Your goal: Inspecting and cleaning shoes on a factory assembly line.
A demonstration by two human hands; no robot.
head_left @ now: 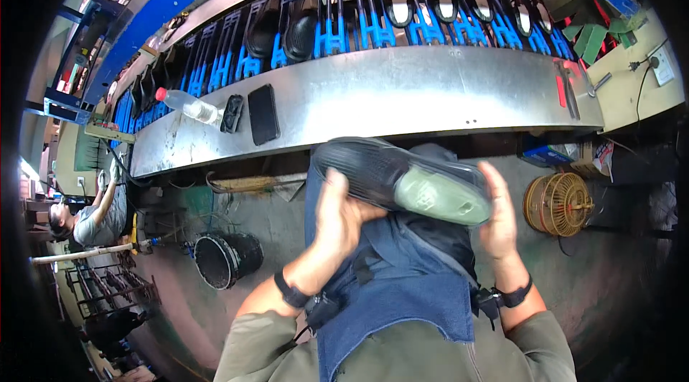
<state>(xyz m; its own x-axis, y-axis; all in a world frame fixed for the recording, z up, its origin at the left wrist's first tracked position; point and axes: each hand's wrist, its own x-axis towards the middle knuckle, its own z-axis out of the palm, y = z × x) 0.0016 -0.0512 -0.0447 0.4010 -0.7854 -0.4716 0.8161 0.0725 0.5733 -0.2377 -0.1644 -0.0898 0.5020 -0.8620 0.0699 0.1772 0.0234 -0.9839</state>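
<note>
Below the steel shelf [402,91] that curves across the head view, a black shoe [387,177] with a grey-green last showing at its heel end is held sole-up between both hands, over the person's lap and a blue denim apron [402,296]. At its toe end the left hand [341,213] presses against the sole, fingers curled partly round the edge and thumb up along the side; at the heel end the right hand [499,213] lies flat and open against the last, fingers stretched upward, cupping rather than clenching. Each wrist wears a black band. On the shelf lie a clear plastic bottle [188,104] with a red cap, a small dark case [232,113] just beside it, and a black phone [263,114] next to that; far along to the right rest red-handled pliers [563,84]. Behind the shelf runs a conveyor of blue racks [359,30] carrying black shoes, some upside down with pale lasts showing. Down on the grey concrete floor stand a black bucket [226,258] to the left and a round wire-caged fan [560,203] to the right. At the far left edge another person [97,220] in a grey shirt works with one arm raised.
</note>
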